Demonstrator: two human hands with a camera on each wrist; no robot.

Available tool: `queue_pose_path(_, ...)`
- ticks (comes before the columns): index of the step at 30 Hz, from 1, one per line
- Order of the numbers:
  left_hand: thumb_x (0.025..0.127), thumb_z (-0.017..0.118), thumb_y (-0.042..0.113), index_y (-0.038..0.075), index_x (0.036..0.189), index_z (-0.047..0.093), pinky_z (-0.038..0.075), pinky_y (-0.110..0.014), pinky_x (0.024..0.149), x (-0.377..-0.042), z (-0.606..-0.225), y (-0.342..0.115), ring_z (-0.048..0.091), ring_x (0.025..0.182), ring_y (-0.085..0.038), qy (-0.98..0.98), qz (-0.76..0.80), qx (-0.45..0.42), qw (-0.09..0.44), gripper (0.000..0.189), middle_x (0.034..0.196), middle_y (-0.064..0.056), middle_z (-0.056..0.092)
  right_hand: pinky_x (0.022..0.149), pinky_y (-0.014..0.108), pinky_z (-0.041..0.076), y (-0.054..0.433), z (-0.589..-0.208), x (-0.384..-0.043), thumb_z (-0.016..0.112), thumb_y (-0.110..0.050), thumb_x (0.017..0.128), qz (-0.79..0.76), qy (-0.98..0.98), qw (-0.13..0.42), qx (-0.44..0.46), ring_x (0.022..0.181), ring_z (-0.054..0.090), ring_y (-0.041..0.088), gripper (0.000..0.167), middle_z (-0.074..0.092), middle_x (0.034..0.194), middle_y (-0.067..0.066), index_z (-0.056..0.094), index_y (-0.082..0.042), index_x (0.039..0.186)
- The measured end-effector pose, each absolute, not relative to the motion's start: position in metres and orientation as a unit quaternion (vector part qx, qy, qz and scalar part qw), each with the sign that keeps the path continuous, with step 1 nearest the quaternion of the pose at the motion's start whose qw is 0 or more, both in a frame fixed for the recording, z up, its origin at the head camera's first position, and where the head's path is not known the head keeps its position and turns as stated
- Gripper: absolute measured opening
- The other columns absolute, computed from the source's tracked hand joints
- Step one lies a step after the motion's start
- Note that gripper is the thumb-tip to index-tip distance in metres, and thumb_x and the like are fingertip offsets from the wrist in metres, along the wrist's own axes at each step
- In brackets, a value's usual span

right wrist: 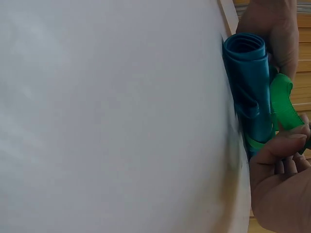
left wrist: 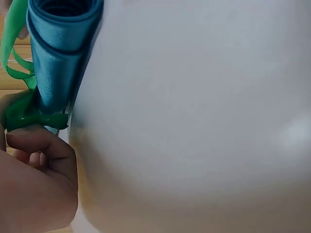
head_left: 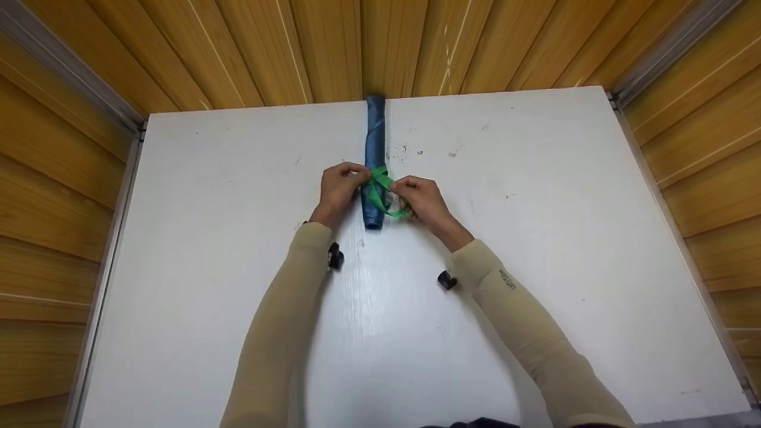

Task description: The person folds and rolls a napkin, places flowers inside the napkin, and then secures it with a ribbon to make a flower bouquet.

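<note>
A tight roll of shiny blue cloth (head_left: 375,139) lies lengthwise on the white table, its open spiral end nearest me. Green ribbon (head_left: 376,199) goes around the roll below its middle, with a loop hanging toward the near end. On the left side, my left hand (head_left: 341,187) pinches the ribbon between thumb and finger against the roll. My right hand (head_left: 425,199) pinches another stretch of ribbon just right of the roll. In the left wrist view the ribbon (left wrist: 36,120) bunches at the left fingertips. The right wrist view shows a ribbon band (right wrist: 285,104) running to the right thumb.
The white table (head_left: 565,208) has small dark marks beyond the hands. Yellow wood-look panels (head_left: 333,47) stand along the back and both sides, with grey metal rails at the corners. A small black camera (head_left: 336,256) sits at the left wrist, another (head_left: 447,280) at the right.
</note>
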State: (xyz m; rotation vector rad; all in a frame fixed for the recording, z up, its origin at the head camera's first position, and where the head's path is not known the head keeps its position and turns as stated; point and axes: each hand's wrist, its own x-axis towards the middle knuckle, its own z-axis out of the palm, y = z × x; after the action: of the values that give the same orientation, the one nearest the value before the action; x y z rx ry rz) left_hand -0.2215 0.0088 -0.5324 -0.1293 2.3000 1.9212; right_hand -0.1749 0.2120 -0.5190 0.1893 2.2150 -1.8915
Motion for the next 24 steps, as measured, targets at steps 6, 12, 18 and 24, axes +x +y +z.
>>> queue_pose_path(6, 0.093, 0.081, 0.02, 0.007, 0.106, 0.08, 0.042, -0.028, 0.065, -0.222, -0.53, 0.009, 0.05, 0.072, -0.014, 0.768, 0.636, -0.029, 0.074, 0.019, 0.079, -0.001, 0.058, 0.048, 0.026, 0.036, 0.206, -0.526, -0.175, 0.07, -0.026, 0.102, -0.628, 0.764, 0.114, 0.096, 0.054, 0.044, 0.011, 0.022, 0.058, 0.071, 0.002, 0.076, -0.004, 0.102)
queue_pose_path(12, 0.093, 0.082, 0.016, 0.007, 0.105, 0.082, 0.042, -0.027, 0.06, -0.221, -0.529, 0.009, 0.049, 0.064, -0.013, 0.783, 0.618, -0.005, 0.064, 0.015, 0.072, -0.001, 0.056, 0.045, 0.025, 0.035, 0.203, -0.525, -0.172, 0.065, -0.022, 0.1, -0.607, 0.777, 0.109, 0.126, 0.05, 0.043, 0.011, 0.019, 0.058, 0.07, 0.001, 0.074, -0.006, 0.096)
queue_pose_path(18, 0.093, 0.08, 0.011, 0.005, 0.102, 0.082, 0.039, -0.026, 0.062, -0.222, -0.53, 0.011, 0.047, 0.066, -0.011, 0.776, 0.629, -0.008, 0.036, 0.011, 0.071, 0.001, 0.055, 0.042, 0.026, 0.032, 0.201, -0.524, -0.173, 0.06, -0.02, 0.095, -0.587, 0.786, 0.122, 0.152, 0.046, 0.039, 0.011, 0.017, 0.057, 0.067, 0.001, 0.07, -0.008, 0.088)
queue_pose_path(24, 0.094, 0.078, 0.012, 0.004, 0.104, 0.081, 0.04, -0.026, 0.063, -0.222, -0.528, 0.012, 0.049, 0.069, -0.012, 0.757, 0.652, -0.02, 0.049, 0.013, 0.074, 0.0, 0.055, 0.042, 0.026, 0.032, 0.2, -0.523, -0.175, 0.06, -0.022, 0.095, -0.585, 0.786, 0.126, 0.155, 0.046, 0.038, 0.011, 0.018, 0.058, 0.067, 0.002, 0.07, -0.008, 0.088)
